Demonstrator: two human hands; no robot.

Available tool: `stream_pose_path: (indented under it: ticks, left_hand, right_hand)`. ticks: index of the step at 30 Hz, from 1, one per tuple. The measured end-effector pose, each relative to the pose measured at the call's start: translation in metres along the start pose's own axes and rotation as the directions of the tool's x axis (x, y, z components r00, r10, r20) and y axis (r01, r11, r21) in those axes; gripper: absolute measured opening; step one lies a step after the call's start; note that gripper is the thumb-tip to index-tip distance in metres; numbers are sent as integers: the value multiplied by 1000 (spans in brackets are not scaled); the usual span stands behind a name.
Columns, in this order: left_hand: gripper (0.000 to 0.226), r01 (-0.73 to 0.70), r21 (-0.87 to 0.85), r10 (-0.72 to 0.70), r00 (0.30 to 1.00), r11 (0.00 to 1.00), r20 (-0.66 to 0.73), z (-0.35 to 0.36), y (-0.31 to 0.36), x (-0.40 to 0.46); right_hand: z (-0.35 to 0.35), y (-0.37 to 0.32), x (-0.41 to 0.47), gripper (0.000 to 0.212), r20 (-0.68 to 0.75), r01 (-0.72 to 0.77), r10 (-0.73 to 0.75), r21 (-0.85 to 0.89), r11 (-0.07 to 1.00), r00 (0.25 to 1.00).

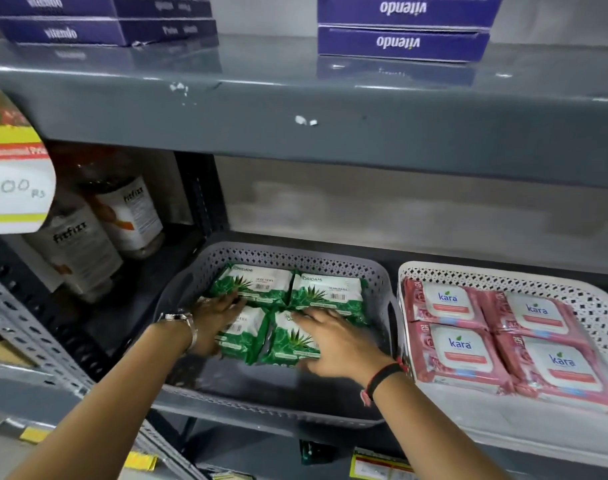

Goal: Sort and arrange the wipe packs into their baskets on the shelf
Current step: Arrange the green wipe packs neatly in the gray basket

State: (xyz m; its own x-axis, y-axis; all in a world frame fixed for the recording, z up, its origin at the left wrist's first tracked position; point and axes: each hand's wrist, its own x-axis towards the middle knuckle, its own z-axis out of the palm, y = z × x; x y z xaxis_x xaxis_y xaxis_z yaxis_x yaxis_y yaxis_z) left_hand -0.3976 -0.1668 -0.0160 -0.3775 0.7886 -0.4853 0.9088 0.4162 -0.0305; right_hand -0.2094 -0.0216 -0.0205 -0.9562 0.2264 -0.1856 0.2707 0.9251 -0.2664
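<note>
A grey perforated basket [281,258] on the shelf holds several green Origami aloe vera wipe packs [326,292] in a two-by-two block. My left hand [212,320], a watch on its wrist, presses against the left side of the block at the near-left pack [242,336]. My right hand [333,344] lies flat over the near-right green pack [290,341], fingers spread. Neither hand lifts a pack. To the right, a white perforated basket [593,306] holds several pink Kara wipe packs [451,351], laid flat in a neat block.
Dark fitfizz bottles [122,216] stand left of the grey basket behind a slotted upright. A price tag reading 100 [15,188] hangs at far left. The grey shelf above [295,112] carries purple vitendo boxes [402,43]. The grey basket's near floor is bare.
</note>
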Motion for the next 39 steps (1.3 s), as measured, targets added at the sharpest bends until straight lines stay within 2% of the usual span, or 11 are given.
stream_pose_path:
  ticks: [3,8,13,22,25,27,29,34,39]
  left_hand:
    - [96,-24,-89,28,999,996,39,1,7,1]
    - [74,-41,-151,35,998,988,-43,12,13,6]
    - [72,-51,-154,34,993,987,-109,19,26,16]
    - [64,-84,-244,57,992,966,-115,12,31,15]
    - [58,-93,-311,31,979,946,-200,9,23,15]
    - [56,-50,-245,-6,975,968,-223,12,16,15]
    - [58,-19,-173,-14,982,985,-191,17,13,17]
    - [61,-41,-148,14,984,988,-178,23,10,17]
    - [59,-41,-134,16,983,990,-184,21,11,19]
  right_hand:
    - [-1,0,-1,82,2,4,-4,-38,999,1000]
    - [-1,3,-8,80,10,-54,55,-31,998,998]
    - [-2,1,-10,78,52,-99,101,-33,994,993]
    - [-2,7,-16,75,112,-114,115,-16,993,987]
    - [-2,8,-17,76,118,-91,95,-34,995,988]
    - [-2,7,-18,75,108,-57,61,-45,997,992]
    - [0,6,-19,71,105,-44,48,-45,998,993]
    - [4,2,-23,66,78,-79,79,-7,997,994]
    - [1,1,-24,65,110,-87,87,-9,996,990]
